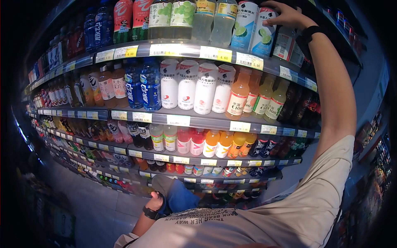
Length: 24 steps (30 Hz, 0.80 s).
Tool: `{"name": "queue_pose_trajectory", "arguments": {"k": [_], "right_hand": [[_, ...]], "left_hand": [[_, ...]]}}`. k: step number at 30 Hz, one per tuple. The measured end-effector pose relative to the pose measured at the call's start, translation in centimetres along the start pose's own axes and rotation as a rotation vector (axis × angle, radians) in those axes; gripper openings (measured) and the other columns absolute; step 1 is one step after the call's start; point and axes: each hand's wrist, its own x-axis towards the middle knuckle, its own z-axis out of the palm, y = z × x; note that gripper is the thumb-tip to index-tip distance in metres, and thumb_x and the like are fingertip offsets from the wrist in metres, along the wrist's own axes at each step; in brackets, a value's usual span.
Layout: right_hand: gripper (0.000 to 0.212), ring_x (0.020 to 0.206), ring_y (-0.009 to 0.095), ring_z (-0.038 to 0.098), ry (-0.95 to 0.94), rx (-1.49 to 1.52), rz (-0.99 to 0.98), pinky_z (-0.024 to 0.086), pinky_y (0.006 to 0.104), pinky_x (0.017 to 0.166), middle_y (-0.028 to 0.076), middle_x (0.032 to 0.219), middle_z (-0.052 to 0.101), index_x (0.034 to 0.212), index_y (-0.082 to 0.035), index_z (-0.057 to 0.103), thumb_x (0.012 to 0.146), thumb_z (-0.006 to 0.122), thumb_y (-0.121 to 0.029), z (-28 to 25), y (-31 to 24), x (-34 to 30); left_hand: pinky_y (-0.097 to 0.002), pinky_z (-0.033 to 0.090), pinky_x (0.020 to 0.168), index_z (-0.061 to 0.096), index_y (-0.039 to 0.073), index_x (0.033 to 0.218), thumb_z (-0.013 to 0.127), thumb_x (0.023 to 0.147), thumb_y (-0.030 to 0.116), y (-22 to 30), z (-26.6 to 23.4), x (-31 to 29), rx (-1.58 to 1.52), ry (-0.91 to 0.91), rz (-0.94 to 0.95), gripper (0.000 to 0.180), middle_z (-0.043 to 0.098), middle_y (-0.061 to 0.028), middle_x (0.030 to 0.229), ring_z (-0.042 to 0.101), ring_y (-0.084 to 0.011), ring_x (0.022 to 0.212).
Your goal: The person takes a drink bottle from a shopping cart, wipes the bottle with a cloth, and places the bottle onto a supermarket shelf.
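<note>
Right hand [287, 14] raised to far top shelf [182, 50], fingers spread over lime-labelled bottle [262, 35], grip unclear. Left hand [155, 202] low near thigh, half hidden; cannot tell if open. Bottle tops cut off.

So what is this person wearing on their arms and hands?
Both hands are bare, no gloves. The right hand has a black band at the wrist, and the left hand has a black wristband too. Short beige T-shirt sleeves leave the forearms uncovered.
</note>
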Motion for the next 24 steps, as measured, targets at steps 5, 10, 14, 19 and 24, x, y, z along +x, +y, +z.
{"name": "queue_pose_trajectory", "arguments": {"k": [5,10,14,19,24], "right_hand": [[0.077,0.132,0.032,0.044,-0.021,0.168,-0.011,0.019,0.0479,0.116,0.015,0.139,0.052,0.138,-0.01,0.047,0.073,0.08,-0.036,0.5,2.6,1.5],[0.076,0.131,0.03,0.045,0.079,0.006,0.071,0.023,0.0463,0.115,0.015,0.138,0.054,0.139,-0.009,0.045,0.075,0.08,-0.032,0.4,0.5,0.5],[0.073,0.132,0.03,0.045,0.075,0.137,-0.049,0.024,0.0468,0.115,0.016,0.138,0.053,0.139,-0.008,0.045,0.078,0.077,-0.033,1.7,2.4,1.3],[0.072,0.132,0.031,0.045,0.139,0.18,0.013,0.027,0.0424,0.114,0.017,0.139,0.052,0.138,-0.005,0.046,0.081,0.074,-0.038,1.3,1.8,0.8],[0.067,0.128,0.029,0.049,0.146,0.293,-0.054,0.037,0.039,0.109,0.018,0.137,0.053,0.136,-0.002,0.048,0.084,0.072,-0.036,1.6,3.6,2.5]], "left_hand": [[-0.0407,0.025,0.117,0.025,-0.002,0.147,0.036,0.07,0.087,1.1,0.4,0.0,0.092,-0.174,0.099,0.119,0.038,-0.0145,0.148,0.037,-0.0266,0.136],[-0.04,0.025,0.117,0.027,-0.003,0.146,0.034,0.071,0.087,0.8,-0.4,0.3,0.181,-0.193,0.027,0.117,0.038,-0.0145,0.148,0.036,-0.0261,0.137],[-0.0394,0.025,0.117,0.028,-0.003,0.146,0.033,0.072,0.086,1.0,0.2,-0.3,0.163,-0.171,0.074,0.116,0.038,-0.0146,0.148,0.036,-0.0259,0.137],[-0.0386,0.025,0.116,0.028,-0.003,0.146,0.033,0.073,0.086,1.3,0.6,-0.1,0.161,-0.19,0.086,0.115,0.038,-0.0147,0.148,0.036,-0.0256,0.137],[-0.0373,0.024,0.117,0.029,-0.004,0.146,0.031,0.074,0.085,1.3,0.2,-0.2,0.183,-0.177,0.087,0.114,0.039,-0.0148,0.148,0.036,-0.0252,0.137]]}}
